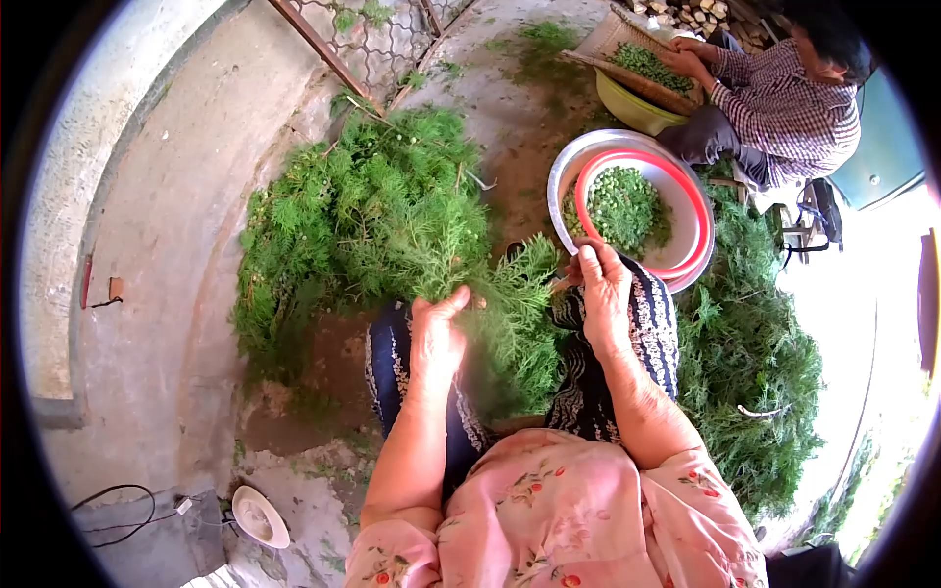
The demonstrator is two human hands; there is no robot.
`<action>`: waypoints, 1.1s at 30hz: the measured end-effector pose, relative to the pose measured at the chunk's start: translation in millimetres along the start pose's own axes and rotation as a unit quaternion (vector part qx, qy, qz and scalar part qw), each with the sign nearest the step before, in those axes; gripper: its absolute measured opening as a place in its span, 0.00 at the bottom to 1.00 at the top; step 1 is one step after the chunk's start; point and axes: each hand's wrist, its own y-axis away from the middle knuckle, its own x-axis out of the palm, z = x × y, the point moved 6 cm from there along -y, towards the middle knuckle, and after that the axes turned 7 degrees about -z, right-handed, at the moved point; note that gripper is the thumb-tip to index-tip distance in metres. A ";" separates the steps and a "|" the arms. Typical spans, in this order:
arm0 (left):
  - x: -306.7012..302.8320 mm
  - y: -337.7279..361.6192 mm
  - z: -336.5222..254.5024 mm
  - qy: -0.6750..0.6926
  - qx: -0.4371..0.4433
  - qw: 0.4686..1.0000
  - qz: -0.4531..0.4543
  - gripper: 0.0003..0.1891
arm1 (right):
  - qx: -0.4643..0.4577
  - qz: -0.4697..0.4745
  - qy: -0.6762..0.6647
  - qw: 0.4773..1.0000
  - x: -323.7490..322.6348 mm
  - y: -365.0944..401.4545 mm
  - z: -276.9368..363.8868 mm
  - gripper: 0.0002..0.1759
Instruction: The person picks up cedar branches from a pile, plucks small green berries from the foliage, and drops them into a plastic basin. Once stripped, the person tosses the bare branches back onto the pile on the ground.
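Observation:
My left hand point(438, 333) is closed around a feathery green conifer branch point(520, 318), whose foliage spreads over my lap between my knees. My right hand point(605, 294) is raised over my right knee, at the near rim of the basins, thumb pressed to the fingers; whatever it pinches is too small to make out. Beside it, a white basin with a red rim point(698, 257) holds small green pieces point(627, 208) and sits inside a larger metal basin point(561, 167). Ahead of my left hand lies a big heap of green branches point(363, 211).
Another pile of branches point(750, 363) lies on my right. At the upper right a seated person point(784, 108) handles green bits on a woven tray point(676, 102) over a yellow-green basin point(627, 106). A metal bar point(328, 51) slants at the top. A white dish-like object point(279, 529) is lower left.

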 end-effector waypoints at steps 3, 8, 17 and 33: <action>-1.1 -4.2 0.9 0.033 0.007 0.999 0.019 0.10 | 0.074 0.103 0.025 0.992 10.0 13.2 -12.2 0.26; 16.7 13.4 -1.3 -0.107 0.031 0.992 0.067 0.15 | 0.117 0.245 0.051 0.961 45.2 38.4 -45.0 0.48; 11.3 0.0 16.8 -0.435 0.330 0.822 0.161 0.30 | 0.094 0.164 -0.059 0.980 27.6 22.8 -22.0 0.24; 35.0 42.4 -9.4 -0.589 0.637 0.495 0.033 0.33 | 0.135 -0.018 -0.070 0.988 3.9 25.5 -13.8 0.10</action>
